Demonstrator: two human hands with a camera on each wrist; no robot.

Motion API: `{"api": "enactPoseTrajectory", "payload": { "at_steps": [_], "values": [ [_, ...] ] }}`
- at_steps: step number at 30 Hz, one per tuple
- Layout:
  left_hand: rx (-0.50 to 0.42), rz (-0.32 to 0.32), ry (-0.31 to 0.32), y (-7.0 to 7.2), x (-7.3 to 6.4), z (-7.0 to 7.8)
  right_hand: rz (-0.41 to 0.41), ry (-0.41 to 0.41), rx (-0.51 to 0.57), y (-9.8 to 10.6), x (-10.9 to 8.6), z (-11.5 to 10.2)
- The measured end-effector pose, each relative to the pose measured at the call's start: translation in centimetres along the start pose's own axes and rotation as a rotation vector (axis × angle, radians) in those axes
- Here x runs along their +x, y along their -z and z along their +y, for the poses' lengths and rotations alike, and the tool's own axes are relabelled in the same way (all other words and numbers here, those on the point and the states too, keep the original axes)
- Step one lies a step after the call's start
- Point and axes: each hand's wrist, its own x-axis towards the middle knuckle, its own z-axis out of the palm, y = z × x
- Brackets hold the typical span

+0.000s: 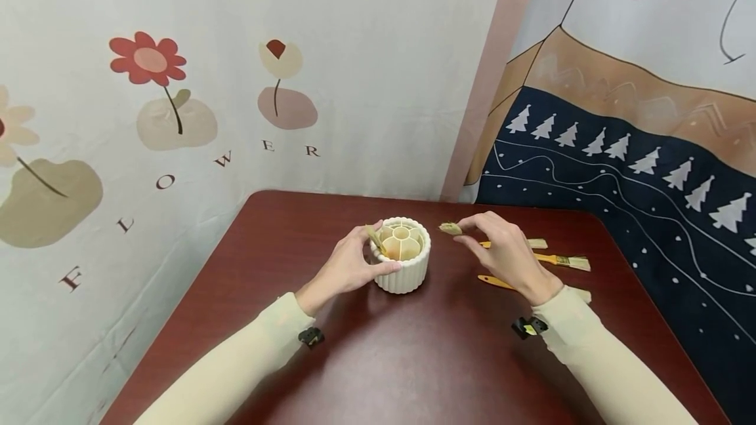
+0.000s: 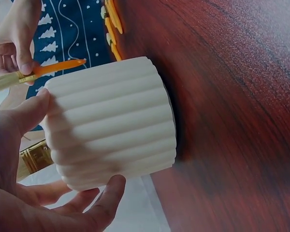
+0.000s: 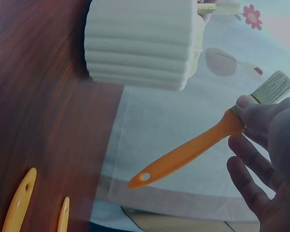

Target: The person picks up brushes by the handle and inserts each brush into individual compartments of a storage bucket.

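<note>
A white ribbed brush holder (image 1: 407, 279) with a round divided insert stands on the table. My left hand (image 1: 347, 262) grips its left side, thumb at the front and fingers curving round behind. One paintbrush (image 1: 375, 239) stands in a compartment on the left, bristles up; its metal band (image 2: 36, 157) shows past the rim in the left wrist view. To the right of the holder, my right hand (image 1: 506, 251) pinches a second paintbrush (image 3: 188, 154) near the bristles. Its orange handle slants down toward the holder's side, clear of the tabletop.
Three more paintbrushes with orange handles lie on the table to the right: a back one (image 1: 536, 243), a middle one (image 1: 569, 262) and a front one (image 1: 495, 282), partly under my right forearm. Behind the dark red table (image 1: 390, 359) hang printed cloths (image 1: 378, 71).
</note>
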Motion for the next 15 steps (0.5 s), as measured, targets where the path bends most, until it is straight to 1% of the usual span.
{"api": "enactPoseTrajectory", "payload": {
  "at_steps": [5, 15],
  "values": [
    [-0.004, -0.007, 0.001, 0.2, 0.1, 0.0, -0.013, -0.003, 0.001, 0.2, 0.4, -0.7],
    [-0.008, -0.011, -0.008, 0.2, 0.2, 0.0, -0.003, 0.006, 0.014, 0.8, 0.9, -1.9]
  ]
}}
